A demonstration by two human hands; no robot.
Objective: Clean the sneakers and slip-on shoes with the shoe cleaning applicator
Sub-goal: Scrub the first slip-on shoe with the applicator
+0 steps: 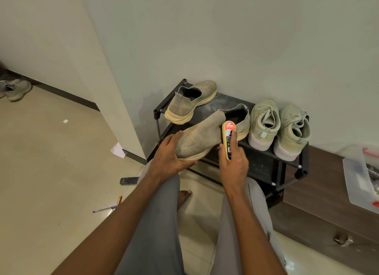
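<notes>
A grey knit slip-on shoe [205, 136] lies across the front of a low black shoe rack [264, 164]. My left hand [170, 153] grips its toe end. My right hand [232, 162] holds a yellow shoe cleaning applicator [228, 137] with a red and black label, its sponge edge pressed against the side of that shoe. A second slip-on shoe [190, 101] sits at the back left of the rack. Two pale green lace-up sneakers [264, 124] [293, 132] stand side by side on the rack's right end, heels toward me.
The rack stands against a wall. A brown wooden cabinet [320, 194] with a clear plastic box [361, 176] is on the right. On the tiled floor lie a remote control [129, 180], a pen [104, 209] and paper scraps. Another sneaker [17, 89] sits far left.
</notes>
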